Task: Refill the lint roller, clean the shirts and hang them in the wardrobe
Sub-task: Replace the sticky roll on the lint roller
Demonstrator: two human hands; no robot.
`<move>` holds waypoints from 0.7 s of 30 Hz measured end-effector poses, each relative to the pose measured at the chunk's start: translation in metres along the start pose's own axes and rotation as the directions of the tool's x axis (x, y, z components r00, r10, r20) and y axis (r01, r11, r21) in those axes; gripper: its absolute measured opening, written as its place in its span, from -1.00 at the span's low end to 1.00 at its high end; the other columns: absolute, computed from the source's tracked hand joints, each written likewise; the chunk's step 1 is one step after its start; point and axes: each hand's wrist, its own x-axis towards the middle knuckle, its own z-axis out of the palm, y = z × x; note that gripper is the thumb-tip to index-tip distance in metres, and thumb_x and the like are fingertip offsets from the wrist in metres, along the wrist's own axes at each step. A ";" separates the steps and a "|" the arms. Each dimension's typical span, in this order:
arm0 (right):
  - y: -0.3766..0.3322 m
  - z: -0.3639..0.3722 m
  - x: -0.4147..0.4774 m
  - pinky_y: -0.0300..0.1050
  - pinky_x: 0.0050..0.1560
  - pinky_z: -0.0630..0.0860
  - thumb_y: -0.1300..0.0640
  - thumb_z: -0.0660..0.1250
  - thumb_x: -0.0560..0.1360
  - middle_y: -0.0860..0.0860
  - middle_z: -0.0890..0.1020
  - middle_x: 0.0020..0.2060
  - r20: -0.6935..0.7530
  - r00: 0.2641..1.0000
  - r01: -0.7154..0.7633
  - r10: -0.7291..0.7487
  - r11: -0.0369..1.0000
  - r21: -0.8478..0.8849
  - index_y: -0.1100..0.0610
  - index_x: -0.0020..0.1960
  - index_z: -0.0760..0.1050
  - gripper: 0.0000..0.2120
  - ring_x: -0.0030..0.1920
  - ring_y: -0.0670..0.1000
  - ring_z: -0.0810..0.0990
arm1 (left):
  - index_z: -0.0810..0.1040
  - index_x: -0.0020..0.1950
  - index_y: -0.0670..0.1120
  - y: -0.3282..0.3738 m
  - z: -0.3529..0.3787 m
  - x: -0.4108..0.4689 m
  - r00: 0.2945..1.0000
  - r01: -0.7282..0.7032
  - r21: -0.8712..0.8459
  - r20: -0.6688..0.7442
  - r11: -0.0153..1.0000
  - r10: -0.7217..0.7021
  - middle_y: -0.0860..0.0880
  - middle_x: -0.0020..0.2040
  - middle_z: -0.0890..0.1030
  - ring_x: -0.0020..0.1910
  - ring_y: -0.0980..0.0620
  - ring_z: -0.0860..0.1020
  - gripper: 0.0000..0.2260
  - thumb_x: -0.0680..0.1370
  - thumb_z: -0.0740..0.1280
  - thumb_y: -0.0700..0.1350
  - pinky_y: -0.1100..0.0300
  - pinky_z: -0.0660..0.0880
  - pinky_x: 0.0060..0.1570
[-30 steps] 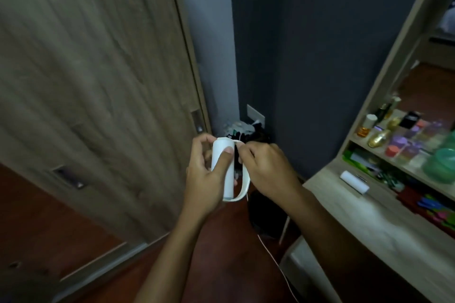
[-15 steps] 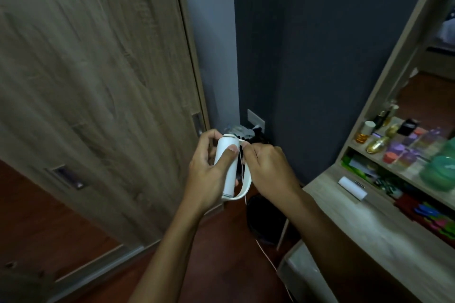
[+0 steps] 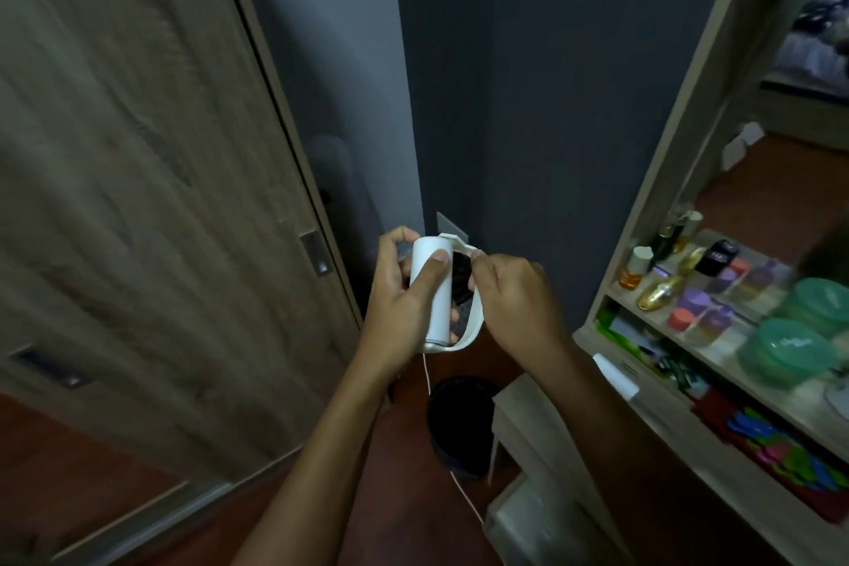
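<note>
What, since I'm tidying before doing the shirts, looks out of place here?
A white roll lies loose on the dresser top, and a thin white cord trails down past the black bin. Nothing looks spilled or damaged.

Left hand [image 3: 395,296] wraps the white cylindrical lint roller [image 3: 429,290]. Its fingers sit mostly behind the tube, and the palm covers the tube's left side. Right hand [image 3: 514,299] pinches the top of the white curved plastic handle [image 3: 473,329], contact spot hidden by its own knuckles. Dark patch between tube and handle: cannot tell what it is. Round black bin [image 3: 459,423] partly hidden by the pale wooden desk [image 3: 680,464]. Wood-grain door [image 3: 138,198] motion-blurred, cut by left and top edges. Small shelf bottles [image 3: 661,290] and green translucent bowls [image 3: 790,349] blurred, labels unreadable. Wood-framed mirror [image 3: 804,129] cut at right edge.
</note>
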 end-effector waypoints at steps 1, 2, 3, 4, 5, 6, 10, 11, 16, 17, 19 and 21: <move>0.010 -0.003 0.004 0.08 -0.25 0.56 0.11 0.03 0.64 0.18 0.65 -0.32 0.001 1.000 0.018 -0.018 1.000 -0.017 0.29 -0.18 0.61 -0.54 -0.33 0.16 0.62 | 0.34 0.20 0.01 -0.003 0.010 0.005 1.000 0.016 -0.019 0.002 1.000 -0.016 -0.14 -0.15 0.61 -0.44 -0.17 0.55 -0.79 0.64 0.33 -0.13 0.02 0.56 -0.47; 0.019 -0.005 0.008 0.08 -0.24 0.57 0.09 0.00 0.61 0.18 0.65 -0.31 0.009 1.000 0.030 -0.030 0.999 -0.035 0.29 -0.16 0.61 -0.53 -0.32 0.17 0.62 | 0.34 0.19 0.02 -0.006 0.019 0.010 1.000 0.029 -0.032 -0.001 0.999 -0.029 -0.11 -0.19 0.62 -0.45 -0.17 0.54 -0.79 0.64 0.33 -0.13 0.01 0.56 -0.47; 0.031 -0.006 0.012 0.09 -0.24 0.57 0.08 0.00 0.61 0.17 0.65 -0.32 0.011 1.000 0.020 -0.020 0.999 -0.044 0.29 -0.17 0.60 -0.53 -0.33 0.16 0.62 | 0.34 0.19 0.02 -0.010 0.027 0.015 0.999 0.037 -0.036 -0.008 0.999 -0.037 -0.10 -0.20 0.62 -0.44 -0.17 0.54 -0.79 0.63 0.34 -0.12 0.00 0.56 -0.47; 0.041 -0.008 0.015 0.08 -0.25 0.58 0.07 0.02 0.63 0.15 0.64 -0.35 0.005 1.000 -0.011 0.011 1.000 -0.027 0.27 -0.20 0.59 -0.53 -0.34 0.14 0.62 | 0.35 0.19 0.02 -0.014 0.035 0.020 0.999 0.041 -0.032 -0.016 0.999 -0.042 -0.13 -0.19 0.62 -0.44 -0.18 0.55 -0.78 0.63 0.35 -0.11 -0.01 0.57 -0.46; 0.052 -0.009 0.019 0.08 -0.26 0.57 0.06 0.05 0.65 0.12 0.63 -0.37 0.000 0.999 -0.053 0.053 0.999 -0.009 0.25 -0.22 0.58 -0.54 -0.35 0.10 0.61 | 0.35 0.18 0.02 -0.019 0.042 0.025 0.999 0.046 -0.024 -0.020 0.999 -0.047 -0.17 -0.17 0.61 -0.43 -0.19 0.55 -0.77 0.62 0.37 -0.09 -0.01 0.56 -0.46; 0.064 -0.010 0.022 0.07 -0.25 0.57 0.06 0.08 0.66 0.11 0.63 -0.39 -0.004 0.996 -0.087 0.087 0.996 -0.003 0.23 -0.24 0.57 -0.54 -0.36 0.08 0.61 | 0.35 0.18 0.01 -0.025 0.050 0.028 0.998 0.054 -0.017 -0.021 0.998 -0.055 -0.21 -0.15 0.60 -0.43 -0.19 0.55 -0.77 0.62 0.37 -0.07 0.00 0.56 -0.45; 0.103 -0.010 0.028 0.08 -0.19 0.57 -0.12 -0.05 0.60 0.10 0.64 -0.35 0.003 0.990 -0.144 0.144 0.989 -0.035 0.20 -0.24 0.57 -0.43 -0.30 0.12 0.63 | 0.37 0.15 0.01 -0.047 0.077 0.038 0.995 0.090 -0.008 -0.050 0.996 -0.090 -0.20 -0.14 0.59 -0.44 -0.16 0.55 -0.79 0.62 0.37 -0.10 0.07 0.53 -0.45; 0.112 -0.008 0.029 0.07 -0.19 0.58 -0.15 -0.07 0.59 0.10 0.65 -0.34 0.010 0.986 -0.163 0.164 0.986 -0.045 0.18 -0.23 0.57 -0.41 -0.29 0.11 0.63 | 0.38 0.13 0.03 -0.052 0.082 0.042 0.993 0.091 0.001 -0.069 0.996 -0.091 -0.18 -0.13 0.60 -0.43 -0.15 0.56 -0.81 0.62 0.37 -0.10 0.08 0.52 -0.45; 0.144 -0.004 0.028 -0.02 -0.19 0.58 -0.07 0.01 0.67 0.08 0.65 -0.30 0.004 0.964 -0.264 0.265 0.962 -0.066 0.18 -0.16 0.59 -0.50 -0.28 0.04 0.63 | 0.36 0.15 0.03 -0.069 0.097 0.063 0.989 0.135 0.002 -0.062 0.991 -0.135 -0.14 -0.09 0.63 -0.38 -0.18 0.57 -0.80 0.62 0.36 -0.06 0.11 0.51 -0.48; 0.147 -0.004 0.028 0.00 -0.19 0.59 -0.05 0.03 0.68 0.09 0.65 -0.30 -0.003 0.964 -0.267 0.267 0.962 -0.055 0.19 -0.15 0.59 -0.52 -0.27 0.05 0.63 | 0.36 0.17 0.02 -0.072 0.099 0.065 0.987 0.154 -0.011 -0.049 0.988 -0.155 -0.08 -0.14 0.64 -0.40 -0.18 0.57 -0.80 0.63 0.35 -0.07 0.12 0.51 -0.50; 0.157 -0.002 0.030 0.03 -0.16 0.60 -0.01 0.05 0.68 0.11 0.66 -0.28 -0.001 0.963 -0.267 0.268 0.961 -0.070 0.21 -0.14 0.59 -0.54 -0.25 0.07 0.64 | 0.35 0.18 0.00 -0.080 0.105 0.069 0.981 0.186 -0.038 -0.043 0.982 -0.188 -0.03 -0.21 0.64 -0.44 -0.15 0.55 -0.80 0.64 0.34 -0.09 0.13 0.50 -0.52; 0.168 -0.002 0.031 -0.01 -0.12 0.59 0.03 0.07 0.69 0.13 0.67 -0.26 0.000 0.956 -0.293 0.294 0.953 -0.076 0.23 -0.14 0.61 -0.55 -0.22 0.09 0.66 | 0.34 0.20 -0.02 -0.089 0.112 0.075 0.974 0.218 -0.058 -0.053 0.974 -0.221 -0.07 -0.24 0.61 -0.47 -0.12 0.54 -0.79 0.64 0.34 -0.10 0.15 0.48 -0.55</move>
